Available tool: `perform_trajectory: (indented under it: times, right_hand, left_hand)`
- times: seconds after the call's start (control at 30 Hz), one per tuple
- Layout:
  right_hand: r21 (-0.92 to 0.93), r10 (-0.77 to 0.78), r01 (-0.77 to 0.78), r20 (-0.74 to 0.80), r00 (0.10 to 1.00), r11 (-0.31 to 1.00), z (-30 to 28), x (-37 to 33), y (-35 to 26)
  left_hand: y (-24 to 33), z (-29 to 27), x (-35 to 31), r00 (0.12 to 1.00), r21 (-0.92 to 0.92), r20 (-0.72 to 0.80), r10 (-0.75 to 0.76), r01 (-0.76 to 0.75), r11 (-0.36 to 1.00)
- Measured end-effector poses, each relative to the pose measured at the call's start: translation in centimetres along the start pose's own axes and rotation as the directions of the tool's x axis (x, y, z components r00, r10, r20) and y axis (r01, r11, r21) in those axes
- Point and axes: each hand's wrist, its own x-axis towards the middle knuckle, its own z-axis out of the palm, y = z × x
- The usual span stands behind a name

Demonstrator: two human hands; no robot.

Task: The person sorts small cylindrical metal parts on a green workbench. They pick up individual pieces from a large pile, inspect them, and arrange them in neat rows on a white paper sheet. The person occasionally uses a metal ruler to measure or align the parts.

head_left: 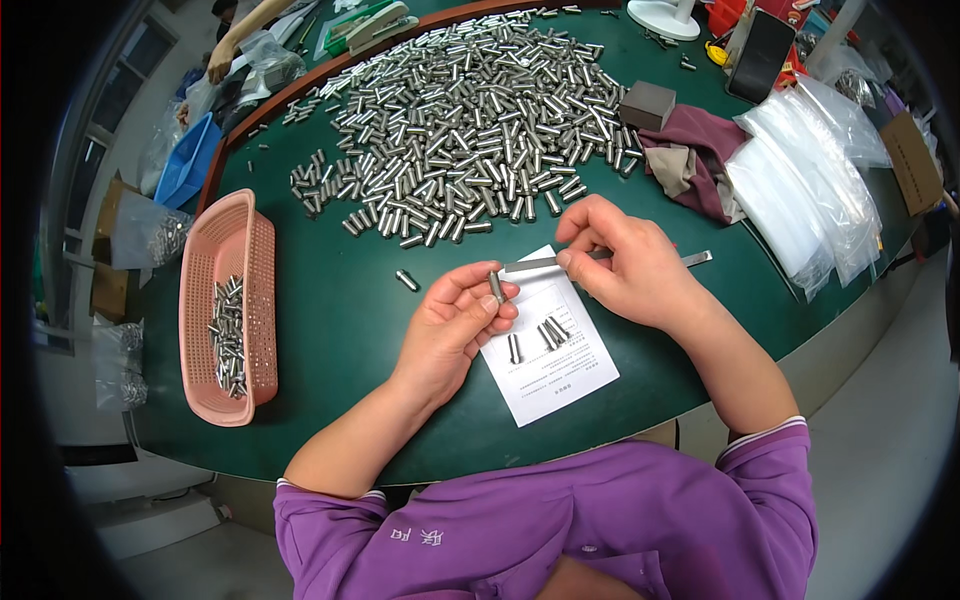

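My left hand [455,315] is closed around a short silver metal pin [496,287], held upright between thumb and fingers. My right hand [625,262] pinches a flat grey file-like metal strip [530,265], whose end touches or nearly touches the pin's top. Past the right hand a flat silver metal end [697,258] shows; the hand hides whether it belongs to the same strip. Beneath both hands lies a printed white sheet [545,390]. Several pins [553,333] appear on the sheet, real or printed I cannot tell. One loose pin [407,280] rests left of the sheet.
A big heap of metal pins [470,120] covers the table's far side. At left stands a pink basket [190,330] holding pins. To the right are a dark block [648,105], a maroon cloth [700,150], clear plastic bags [800,190] and a phone [762,57]. Another person's arm [250,25] shows far left.
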Motion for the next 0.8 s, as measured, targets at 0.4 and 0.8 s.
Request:
perform_trajectory:
  times: [0.4, 0.8]
  right_hand:
    - [0.026, 0.01, -0.011, 0.04, 0.999, 1.0, 0.5, -0.1, -0.3]
    - [0.075, 0.035, -0.04, 0.058, 0.998, 0.996, 1.3, -0.1, -0.7]
  left_hand:
    - [-0.1, 0.0, -0.1, 1.0, 0.048, -0.011, -0.008, 0.008, 0.999]
    - [-0.4, -0.2, 0.0, 0.999, 0.073, 0.047, -0.004, 0.0, 0.997]
